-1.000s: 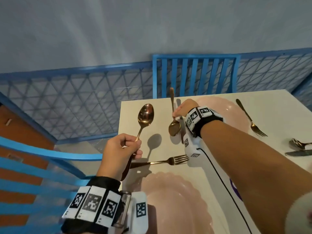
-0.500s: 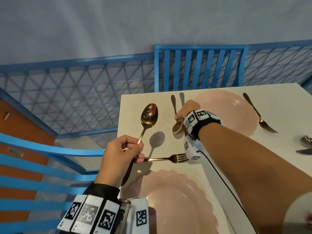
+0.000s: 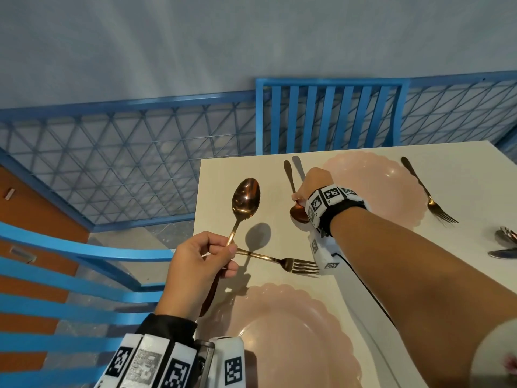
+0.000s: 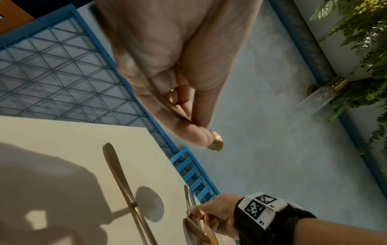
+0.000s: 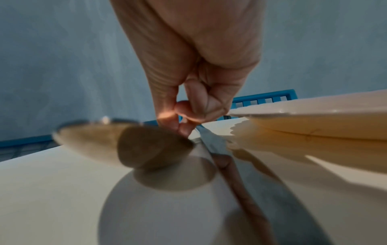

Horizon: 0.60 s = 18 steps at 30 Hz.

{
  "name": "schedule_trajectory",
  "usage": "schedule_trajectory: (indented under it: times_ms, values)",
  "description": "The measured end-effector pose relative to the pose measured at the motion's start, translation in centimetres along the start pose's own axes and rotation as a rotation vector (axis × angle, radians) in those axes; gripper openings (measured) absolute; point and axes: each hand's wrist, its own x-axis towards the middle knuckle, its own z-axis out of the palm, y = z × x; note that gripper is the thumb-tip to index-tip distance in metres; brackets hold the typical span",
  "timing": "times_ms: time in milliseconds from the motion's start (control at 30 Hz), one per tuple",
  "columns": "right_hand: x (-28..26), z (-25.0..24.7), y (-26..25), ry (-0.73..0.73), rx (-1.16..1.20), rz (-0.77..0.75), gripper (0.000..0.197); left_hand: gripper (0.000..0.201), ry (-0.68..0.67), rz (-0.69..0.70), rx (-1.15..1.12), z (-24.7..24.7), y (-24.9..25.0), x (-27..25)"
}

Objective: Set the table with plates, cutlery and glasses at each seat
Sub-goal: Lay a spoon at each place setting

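Note:
My left hand [image 3: 221, 252] pinches the handle of a gold spoon [image 3: 246, 198] and holds it upright over the table's left edge; the left wrist view shows the same pinch of my left hand [image 4: 194, 126]. My right hand [image 3: 297, 198] pinches the neck of a second gold spoon [image 3: 298, 214], which lies low beside a knife [image 3: 298, 166], left of the far pink plate [image 3: 377, 180]. In the right wrist view my right hand [image 5: 184, 127] holds the spoon's bowl [image 5: 117, 142] just above the tabletop. A gold fork [image 3: 282, 263] lies beyond the near pink plate [image 3: 293, 331].
Another fork [image 3: 428, 191] lies right of the far plate. More cutlery [image 3: 505, 242] sits at the right edge of the white table [image 3: 461, 169]. One blue chair [image 3: 330, 116] stands at the far side and a second blue chair [image 3: 70, 275] at the left. A blue lattice railing [image 3: 126, 163] runs behind.
My right hand has lowered its spoon from a raised, tilted hold down to the table beside the knife. My left hand keeps its spoon upright in about the same place.

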Motion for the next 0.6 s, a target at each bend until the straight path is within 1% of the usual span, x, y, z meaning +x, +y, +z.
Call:
schedule_trajectory:
  times_ms: [67,167,233,333,433,500,600]
  values:
    - [0.0,-0.4,-0.1,-0.009,-0.03,-0.022,0.043,0.006,-0.007,0.001,0.004,-0.2,0.0,0.0]
    - [0.1,-1.6,-0.6,0.031,-0.119,-0.116,0.015,0.005,-0.009,0.003,0.007,-0.6,0.0,0.0]
    - [0.7,-2.3,-1.0,0.025,-0.167,-0.135,0.029,0.005,-0.002,0.008,0.007,-0.8,0.0,-0.1]
    - [1.1,-2.7,-0.9,0.028,-0.244,-0.085,0.027,0.006,0.008,0.003,0.007,-1.2,-0.3,0.0]
    - [0.9,-2.5,-1.0,-0.01,-0.354,-0.096,0.024,0.006,0.001,-0.002,0.002,-1.3,-0.5,-0.1]
    - [0.9,-2.3,-1.1,-0.026,-0.361,-0.124,0.022,0.007,0.004,-0.005,0.008,-1.3,-0.6,-0.1]
    - [0.9,-2.1,-1.0,-0.015,-0.337,-0.137,0.028,0.008,0.01,-0.014,0.006,-1.3,-0.7,-0.2]
